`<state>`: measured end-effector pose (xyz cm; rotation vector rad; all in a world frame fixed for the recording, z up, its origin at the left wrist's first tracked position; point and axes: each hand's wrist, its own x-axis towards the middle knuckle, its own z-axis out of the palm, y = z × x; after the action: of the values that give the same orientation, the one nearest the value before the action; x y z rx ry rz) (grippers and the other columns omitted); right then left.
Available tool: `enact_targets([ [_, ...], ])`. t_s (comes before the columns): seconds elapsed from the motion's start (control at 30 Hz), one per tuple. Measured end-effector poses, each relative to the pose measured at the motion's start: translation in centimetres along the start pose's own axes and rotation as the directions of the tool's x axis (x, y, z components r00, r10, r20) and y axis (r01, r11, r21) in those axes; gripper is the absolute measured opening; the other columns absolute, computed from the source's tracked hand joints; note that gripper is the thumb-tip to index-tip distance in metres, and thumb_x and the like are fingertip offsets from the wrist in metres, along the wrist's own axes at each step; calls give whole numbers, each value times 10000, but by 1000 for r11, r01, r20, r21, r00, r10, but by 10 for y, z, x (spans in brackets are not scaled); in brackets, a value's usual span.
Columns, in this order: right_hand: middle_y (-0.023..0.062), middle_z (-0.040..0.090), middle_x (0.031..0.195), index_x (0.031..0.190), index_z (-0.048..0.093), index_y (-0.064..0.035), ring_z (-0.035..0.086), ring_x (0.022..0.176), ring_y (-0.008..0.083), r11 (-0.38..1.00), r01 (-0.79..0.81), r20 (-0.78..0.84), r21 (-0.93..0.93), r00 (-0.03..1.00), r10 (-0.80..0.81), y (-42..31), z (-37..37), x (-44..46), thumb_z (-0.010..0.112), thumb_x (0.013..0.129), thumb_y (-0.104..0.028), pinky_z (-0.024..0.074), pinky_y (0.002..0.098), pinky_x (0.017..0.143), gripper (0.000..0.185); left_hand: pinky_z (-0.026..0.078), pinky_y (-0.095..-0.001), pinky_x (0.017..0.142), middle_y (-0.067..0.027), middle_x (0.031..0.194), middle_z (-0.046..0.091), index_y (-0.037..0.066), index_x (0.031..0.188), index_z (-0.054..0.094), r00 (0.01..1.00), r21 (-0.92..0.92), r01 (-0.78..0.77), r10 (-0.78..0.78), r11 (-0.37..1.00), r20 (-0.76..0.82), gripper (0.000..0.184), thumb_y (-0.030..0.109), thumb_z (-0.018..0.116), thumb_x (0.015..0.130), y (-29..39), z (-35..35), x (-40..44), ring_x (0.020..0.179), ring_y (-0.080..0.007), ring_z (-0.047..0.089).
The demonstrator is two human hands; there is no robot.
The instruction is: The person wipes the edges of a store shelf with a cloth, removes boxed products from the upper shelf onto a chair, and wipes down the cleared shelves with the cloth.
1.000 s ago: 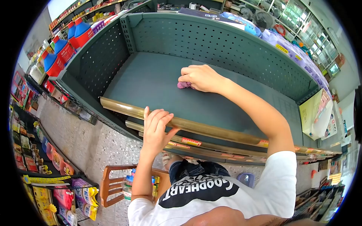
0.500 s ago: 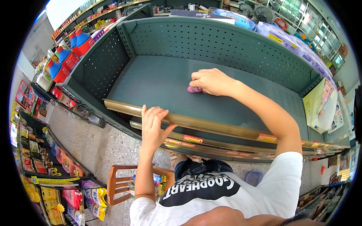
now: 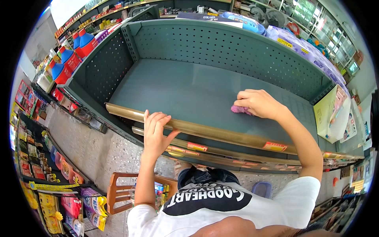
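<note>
In the head view, my right hand (image 3: 258,103) is closed round a crumpled pinkish-purple cloth (image 3: 240,110), pressing it on the dark green metal shelf (image 3: 185,91). The cloth touches the shelf board right of its middle; part of it is hidden under my fingers. Toward the left end of the shelf's front, my left hand (image 3: 157,132) rests on the brownish label strip (image 3: 213,129), fingers stretched over it and thumb spread to the side.
Red bottles with blue caps (image 3: 69,59) stand beyond the left panel. A leaflet (image 3: 331,114) leans at the shelf's right end. Purple packs (image 3: 296,43) lie behind the perforated back panel. A wooden chair (image 3: 114,193) and a blue plastic basin (image 3: 261,189) are on the floor.
My right hand has moved the cloth to the right and toward the shelf's front edge. My left hand stays on the label strip. The view has shifted slightly.
</note>
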<state>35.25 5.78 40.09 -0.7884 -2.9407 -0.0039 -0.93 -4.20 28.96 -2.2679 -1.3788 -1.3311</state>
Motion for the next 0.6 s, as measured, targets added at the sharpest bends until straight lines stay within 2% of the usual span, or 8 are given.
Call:
enact_targets([
  [0.13,20,594,949,1039,684,-125,603,887,242,1000,-8,22,-7,1000,8,-1,-3,4,673,745,-11,523,377,703,315,293,-608,1148,-105,1156,615,74,1147,592,1000,-5,-5,5,1000,-2,669,86,904,555,-3,1,0,1160,-340,570],
  [0.33,17,572,899,996,672,-134,600,870,239,998,54,-59,-23,997,-55,10,9,42,670,739,1,523,383,673,291,293,-612,1146,-105,1150,617,76,1132,597,1000,-16,0,0,1000,-7,666,85,908,543,-3,2,-1,1148,-340,573],
  [0.47,17,570,887,1001,677,-136,609,893,240,998,16,-46,-60,999,-19,16,17,80,674,743,0,526,393,696,291,296,-601,1138,-81,1130,619,76,1145,596,1000,-29,-10,9,1000,-20,649,111,895,570,-2,0,2,1119,-303,580],
  [0.6,29,570,882,969,664,-113,605,850,253,998,57,-123,-28,991,-60,23,29,118,663,726,-3,517,398,673,266,298,-600,1136,-75,1128,620,81,1141,599,1000,-42,-1,0,999,-25,648,102,894,564,-4,-1,2,1120,-297,581],
])
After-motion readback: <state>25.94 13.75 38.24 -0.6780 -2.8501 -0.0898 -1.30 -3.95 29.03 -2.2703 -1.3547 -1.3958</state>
